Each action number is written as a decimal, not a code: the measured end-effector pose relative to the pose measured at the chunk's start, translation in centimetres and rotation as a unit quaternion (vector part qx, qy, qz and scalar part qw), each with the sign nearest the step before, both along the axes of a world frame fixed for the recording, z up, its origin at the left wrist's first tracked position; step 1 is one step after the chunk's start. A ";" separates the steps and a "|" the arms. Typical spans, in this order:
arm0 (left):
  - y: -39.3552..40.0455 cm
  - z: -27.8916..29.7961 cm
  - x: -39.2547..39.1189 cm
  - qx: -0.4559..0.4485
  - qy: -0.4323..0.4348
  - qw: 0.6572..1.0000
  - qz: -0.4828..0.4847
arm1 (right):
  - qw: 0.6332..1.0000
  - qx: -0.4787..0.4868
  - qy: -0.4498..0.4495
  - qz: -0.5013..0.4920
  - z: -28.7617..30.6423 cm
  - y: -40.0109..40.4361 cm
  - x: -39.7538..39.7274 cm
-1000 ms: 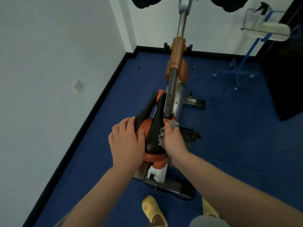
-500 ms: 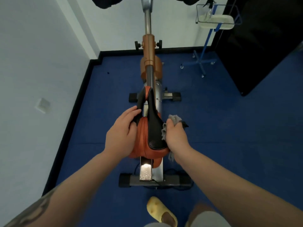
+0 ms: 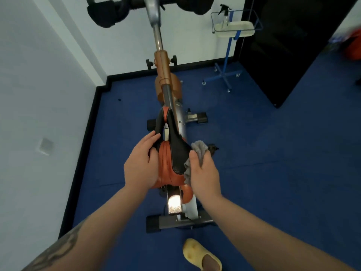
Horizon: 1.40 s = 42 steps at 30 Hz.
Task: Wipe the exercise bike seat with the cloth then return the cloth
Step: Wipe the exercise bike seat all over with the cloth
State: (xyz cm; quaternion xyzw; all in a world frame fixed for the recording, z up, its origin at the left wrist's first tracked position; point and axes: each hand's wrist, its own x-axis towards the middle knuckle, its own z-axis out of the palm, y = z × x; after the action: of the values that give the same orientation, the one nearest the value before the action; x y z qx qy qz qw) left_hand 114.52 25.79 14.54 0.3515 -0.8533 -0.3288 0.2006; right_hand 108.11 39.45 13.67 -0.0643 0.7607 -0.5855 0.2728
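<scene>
The exercise bike's seat is black and orange and sits in the middle of the view, nose pointing away from me. My left hand grips its left side, fingers curled over the edge. My right hand holds a crumpled grey cloth pressed against the seat's right edge. Part of the cloth hangs below my thumb.
The bike frame runs up to black handlebars at the top. A blue wheeled stand with a wire basket and spray bottle stands at the back right, beside a black cabinet. White walls close the left side. My yellow slipper is on the blue floor.
The camera has swung so the bike now lies straight ahead. My right hand with the cloth has slid along the seat's right edge; my left hand keeps its grip on the left side.
</scene>
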 end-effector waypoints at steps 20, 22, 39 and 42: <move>-0.8 -0.4 0.2 -0.011 0.008 0.999 -0.038 | 0.971 0.031 0.220 0.092 -0.9 -1.4 -0.7; -0.8 -0.5 0.1 -0.018 0.003 0.999 -0.049 | 0.974 0.043 0.218 0.045 -1.0 -1.8 0.5; -4.2 -0.6 -0.1 0.046 -0.013 0.972 -0.230 | 0.917 -0.058 0.108 -0.380 -0.4 -7.9 8.5; -6.8 -0.3 -0.4 -0.083 -0.009 0.942 -0.324 | 0.894 -0.047 0.127 -0.427 -0.2 -11.1 9.7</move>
State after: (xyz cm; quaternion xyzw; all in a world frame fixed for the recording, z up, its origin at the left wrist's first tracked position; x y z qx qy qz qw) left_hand 114.13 19.04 14.28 0.0410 -0.9471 -0.3007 0.1045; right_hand 117.80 28.37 13.50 0.1802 0.7146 -0.6677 -0.1056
